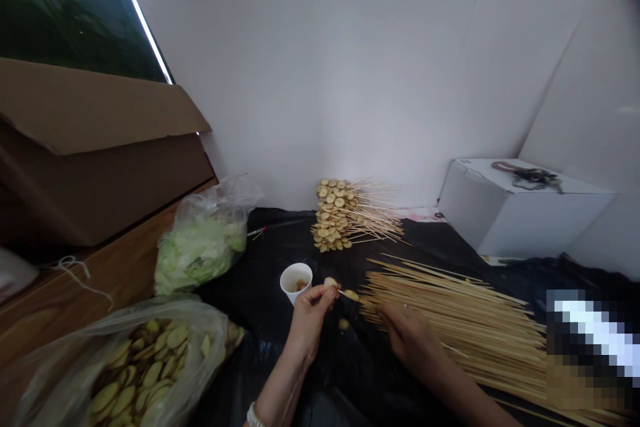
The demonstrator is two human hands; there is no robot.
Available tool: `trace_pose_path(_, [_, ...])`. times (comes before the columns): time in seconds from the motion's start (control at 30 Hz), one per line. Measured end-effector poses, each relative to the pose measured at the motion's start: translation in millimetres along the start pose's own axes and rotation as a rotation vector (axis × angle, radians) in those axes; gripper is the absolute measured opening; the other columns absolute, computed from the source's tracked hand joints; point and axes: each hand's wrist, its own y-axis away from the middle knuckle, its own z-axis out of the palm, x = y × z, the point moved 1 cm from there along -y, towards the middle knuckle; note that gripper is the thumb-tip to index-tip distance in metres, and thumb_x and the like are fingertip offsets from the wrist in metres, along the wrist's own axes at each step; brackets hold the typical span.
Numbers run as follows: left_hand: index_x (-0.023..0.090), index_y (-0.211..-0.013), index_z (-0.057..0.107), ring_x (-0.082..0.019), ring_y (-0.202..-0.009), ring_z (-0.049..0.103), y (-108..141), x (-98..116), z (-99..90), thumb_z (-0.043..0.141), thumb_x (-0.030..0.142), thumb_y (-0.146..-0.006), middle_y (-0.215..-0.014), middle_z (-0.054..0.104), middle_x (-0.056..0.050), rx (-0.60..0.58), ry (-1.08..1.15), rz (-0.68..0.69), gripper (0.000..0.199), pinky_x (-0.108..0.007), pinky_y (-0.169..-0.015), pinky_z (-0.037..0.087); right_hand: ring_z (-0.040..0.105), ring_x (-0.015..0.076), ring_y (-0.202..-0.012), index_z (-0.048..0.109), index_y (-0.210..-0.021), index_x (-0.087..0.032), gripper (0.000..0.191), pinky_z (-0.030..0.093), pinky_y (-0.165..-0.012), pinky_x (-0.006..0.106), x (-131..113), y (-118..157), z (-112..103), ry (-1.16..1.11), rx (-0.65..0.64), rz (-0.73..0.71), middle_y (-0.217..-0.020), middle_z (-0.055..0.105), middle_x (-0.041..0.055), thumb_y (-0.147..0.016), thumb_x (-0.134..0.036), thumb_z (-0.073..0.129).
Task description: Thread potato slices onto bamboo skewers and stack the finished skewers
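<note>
Our left hand [310, 323] pinches a potato slice [330, 283] beside a white cup [296, 282]. Our right hand [406, 337] grips a skewer [367, 302] bearing another slice [351, 295], just left of the skewer pile [465, 320].

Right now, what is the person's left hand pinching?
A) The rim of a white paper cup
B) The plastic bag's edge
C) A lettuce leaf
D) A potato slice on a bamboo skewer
D: the left hand pinches a potato slice at the end of a bamboo skewer, apart from the paper cup.
</note>
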Motion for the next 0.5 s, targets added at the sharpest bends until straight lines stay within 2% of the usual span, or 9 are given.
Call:
trace_pose_path(0.07, [0.015, -0.070, 0.075, -0.014, -0.065, 0.051, 0.5, 1.2, 1.0, 0.077, 0.044, -0.063, -0.075, 0.069, -0.006, -0.001, 0.006, -0.005, 0.030, -0.024, -0.062, 0.038, 0.054, 0.0152, -0.061, 0.053, -0.072, -0.020, 0.025, 0.038, -0.058, 0.026, -2.5, -2.7, -3.3, -0.077, -0.033, 0.059, -0.066, 0.059, 0.0019, -0.091, -0.017, 0.038])
trace_pose_path(0.2, [0.015, -0.070, 0.076, -0.014, -0.064, 0.051, -0.1, 0.3, 1.3, 0.078, 0.043, -0.062, -0.072, 0.068, -0.006, -0.030, 0.053, -0.040, 0.030, -0.025, -0.063, 0.038, 0.054, 0.0139, -0.056, 0.051, -0.064, -0.020, 0.025, 0.039, -0.054, 0.023, -6.1, -8.8, -6.8, -0.389, -0.223, 0.238, -0.058, 0.058, -0.0008, -0.088, -0.022, 0.045])
trace_pose_path(0.27, [0.015, -0.068, 0.075, -0.013, -0.063, 0.050, -0.7, -1.2, 1.1, 0.078, 0.043, -0.062, -0.073, 0.068, -0.006, -0.043, 0.072, -0.054, 0.029, -0.024, -0.062, 0.038, 0.054, 0.0137, -0.054, 0.052, -0.065, -0.019, 0.024, 0.040, -0.053, 0.023, -5.7, -9.4, -5.9, -0.472, -0.273, 0.293, -0.055, 0.057, -0.0016, -0.088, -0.023, 0.046])
trace_pose_path(0.33, [0.015, -0.067, 0.075, -0.012, -0.062, 0.049, -0.9, -2.5, 1.1, 0.078, 0.043, -0.063, -0.073, 0.068, -0.006, -0.042, 0.066, -0.046, 0.029, -0.024, -0.061, 0.037, 0.054, 0.0142, -0.056, 0.053, -0.067, -0.019, 0.023, 0.039, -0.054, 0.023, -3.8, -8.1, -4.1, -0.385, -0.220, 0.270, -0.058, 0.058, -0.0008, -0.088, -0.023, 0.046])
trace_pose_path(0.43, [0.015, -0.067, 0.075, -0.012, -0.063, 0.049, -0.5, -4.0, 1.9, 0.078, 0.042, -0.063, -0.070, 0.067, -0.005, -0.012, 0.041, -0.025, 0.028, -0.024, -0.061, 0.037, 0.055, 0.0157, -0.062, 0.054, -0.072, -0.020, 0.023, 0.038, -0.058, 0.026, -0.9, -3.4, -0.9, -0.126, -0.086, 0.110, -0.067, 0.060, 0.0022, -0.090, -0.019, 0.040])
trace_pose_path(0.5, [0.015, -0.071, 0.076, -0.014, -0.065, 0.051, 0.3, -4.5, 2.6, 0.077, 0.042, -0.063, -0.071, 0.068, -0.005, 0.005, 0.035, -0.029, 0.028, -0.024, -0.064, 0.038, 0.055, 0.0164, -0.064, 0.054, -0.076, -0.020, 0.024, 0.038, -0.060, 0.027, 0.0, -0.4, 0.8, -0.011, -0.045, 0.017, -0.070, 0.060, 0.0036, -0.091, -0.016, 0.036])
